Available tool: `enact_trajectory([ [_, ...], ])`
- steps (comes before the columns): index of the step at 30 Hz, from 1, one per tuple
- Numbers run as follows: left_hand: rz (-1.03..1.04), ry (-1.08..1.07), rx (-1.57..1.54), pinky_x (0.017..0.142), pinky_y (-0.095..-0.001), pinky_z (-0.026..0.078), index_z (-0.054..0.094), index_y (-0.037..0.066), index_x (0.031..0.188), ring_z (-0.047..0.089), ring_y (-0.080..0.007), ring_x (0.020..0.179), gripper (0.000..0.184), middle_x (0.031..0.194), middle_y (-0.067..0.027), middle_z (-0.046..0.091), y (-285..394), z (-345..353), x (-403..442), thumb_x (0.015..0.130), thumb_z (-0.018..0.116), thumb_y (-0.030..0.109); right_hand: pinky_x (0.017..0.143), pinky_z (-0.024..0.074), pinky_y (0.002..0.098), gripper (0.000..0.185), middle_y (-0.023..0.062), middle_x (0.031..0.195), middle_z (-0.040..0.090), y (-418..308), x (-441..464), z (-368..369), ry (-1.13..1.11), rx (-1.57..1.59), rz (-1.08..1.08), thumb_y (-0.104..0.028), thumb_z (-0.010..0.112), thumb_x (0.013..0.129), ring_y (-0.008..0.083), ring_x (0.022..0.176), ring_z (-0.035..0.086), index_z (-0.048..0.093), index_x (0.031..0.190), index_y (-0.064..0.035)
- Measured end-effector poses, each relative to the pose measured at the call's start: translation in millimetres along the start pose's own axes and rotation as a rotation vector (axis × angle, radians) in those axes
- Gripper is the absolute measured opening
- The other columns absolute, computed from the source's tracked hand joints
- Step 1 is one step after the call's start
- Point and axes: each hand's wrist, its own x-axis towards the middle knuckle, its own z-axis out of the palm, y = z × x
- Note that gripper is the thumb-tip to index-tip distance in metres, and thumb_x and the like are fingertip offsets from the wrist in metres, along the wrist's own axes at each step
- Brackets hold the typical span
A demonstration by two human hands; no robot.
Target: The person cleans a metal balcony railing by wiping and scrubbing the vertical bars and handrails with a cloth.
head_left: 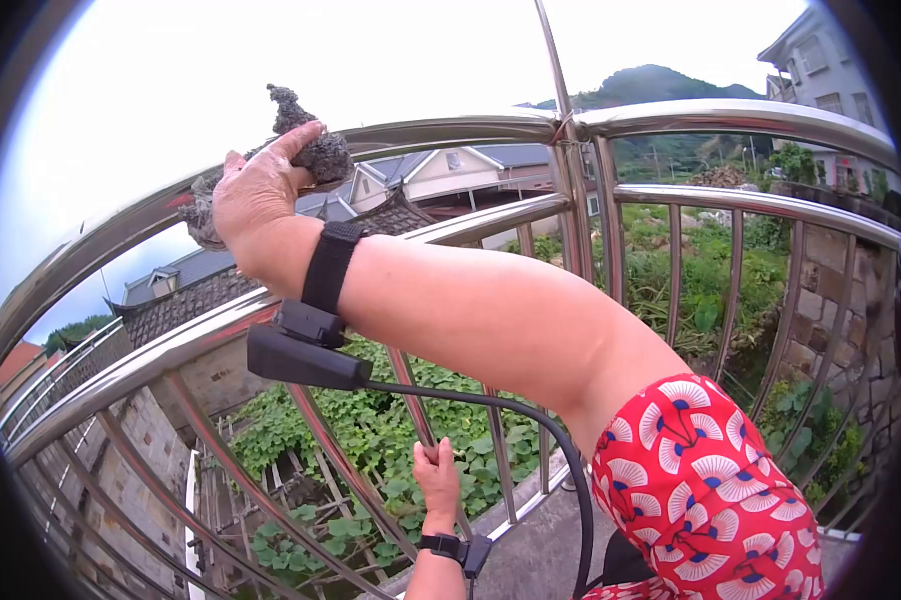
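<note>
A dark grey, crumpled rag [325, 157] is bunched over the upper steel handrail [80, 255]. My right hand [265, 190] is closed on this rag and presses it against the rail, with bits of the cloth showing on both sides of the fingers. Lower down, my left hand [436, 478] has its fingers wrapped around an upright bar [411, 398] of the railing. Both wrists carry black straps with small devices, and a black cable [490, 402] runs from the right one.
A corner post [573, 200] joins two stretches of railing. Concrete floor [540, 540] lies at my feet. Beyond the bars are leafy green plants [320, 430], stone walls [825, 300], tiled roofs and a hill.
</note>
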Motion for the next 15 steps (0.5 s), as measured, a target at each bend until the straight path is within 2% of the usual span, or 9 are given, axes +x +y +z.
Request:
enact_trajectory([
  [1,0.000,0.000,0.000,0.047,-0.0288,0.030,0.043,0.002,0.076,0.030,-0.0093,0.054,0.030,0.058,0.0030,0.037,1,0,-1,0.086,0.065,0.021,0.108,0.0240,0.0508,0.064,0.0344,0.124,0.044,27,-20,-27,-0.123,0.224,-0.063,-0.024,0.040,0.096,0.0460,0.115,0.047,0.007,0.140,0.0082],
  [3,-0.031,0.023,-0.008,0.047,-0.0286,0.030,0.044,0.003,0.076,0.031,-0.0089,0.053,0.030,0.058,0.0027,0.038,4,2,-1,0.086,0.065,0.021,0.107,0.0293,0.0348,0.070,0.0356,0.129,0.038,84,-53,-41,-0.032,1.444,0.078,-0.029,0.042,0.095,0.0409,0.116,0.049,0.005,0.137,0.0129],
  [4,-0.031,0.025,-0.009,0.047,-0.0286,0.030,0.044,0.003,0.076,0.031,-0.0089,0.053,0.030,0.058,0.0027,0.038,6,1,-2,0.086,0.065,0.021,0.103,0.0347,0.0348,0.072,0.0350,0.126,0.041,94,-33,-23,0.039,0.691,-0.136,-0.024,0.046,0.093,0.0379,0.116,0.050,0.005,0.134,0.0176],
  [5,-0.037,0.022,0.020,0.047,-0.0283,0.031,0.044,0.003,0.076,0.032,-0.0087,0.053,0.029,0.058,0.0029,0.038,8,0,-3,0.085,0.065,0.021,0.099,0.0394,0.0365,0.075,0.0359,0.123,0.044,114,-39,-17,0.111,1.275,0.038,-0.023,0.050,0.091,0.0410,0.114,0.051,0.004,0.133,0.0197],
  [7,-0.038,0.035,0.050,0.047,-0.0281,0.031,0.044,0.003,0.076,0.032,-0.0084,0.053,0.029,0.057,0.0031,0.038,10,1,0,0.085,0.065,0.021,0.095,0.0413,0.0427,0.065,0.0340,0.108,0.055,156,-26,6,0.253,1.057,0.057,-0.024,0.052,0.088,0.0445,0.107,0.053,0.024,0.132,0.0154],
  [9,-0.013,0.022,0.015,0.047,-0.0276,0.032,0.045,0.004,0.076,0.033,-0.0080,0.053,0.028,0.057,0.0032,0.039,10,1,-2,0.085,0.065,0.021,0.092,0.0424,0.0453,0.049,0.0305,0.109,0.057,212,-3,26,0.322,0.735,0.049,-0.027,0.047,0.091,0.0436,0.104,0.055,0.039,0.127,0.0058],
  [12,-0.016,0.020,0.042,0.048,-0.0290,0.036,0.046,0.005,0.078,0.037,-0.0097,0.051,0.029,0.056,0.0011,0.042,2,1,-1,0.086,0.065,0.024,0.090,0.0433,0.0455,0.039,0.0219,0.108,0.060,331,80,75,0.398,0.481,-0.064,-0.031,0.040,0.093,0.0397,0.099,0.057,0.048,0.124,-0.0082],
  [13,-0.003,0.023,0.071,0.048,-0.0302,0.037,0.046,0.004,0.079,0.039,-0.0109,0.051,0.029,0.055,-0.0001,0.043,-8,0,-1,0.086,0.065,0.025,0.094,0.0406,0.0455,0.039,0.0223,0.114,0.057,355,85,62,0.219,0.258,-0.045,-0.032,0.038,0.094,0.0401,0.104,0.054,0.050,0.123,-0.0091],
  [15,-0.011,0.004,0.116,0.049,-0.0336,0.039,0.047,0.004,0.081,0.044,-0.0162,0.049,0.031,0.055,-0.0036,0.047,-9,-3,-1,0.085,0.065,0.029,0.099,0.0348,0.0458,0.046,0.0225,0.123,0.052,377,99,70,0.203,0.150,0.066,-0.036,0.031,0.095,0.0426,0.116,0.045,0.050,0.124,-0.0051],
])
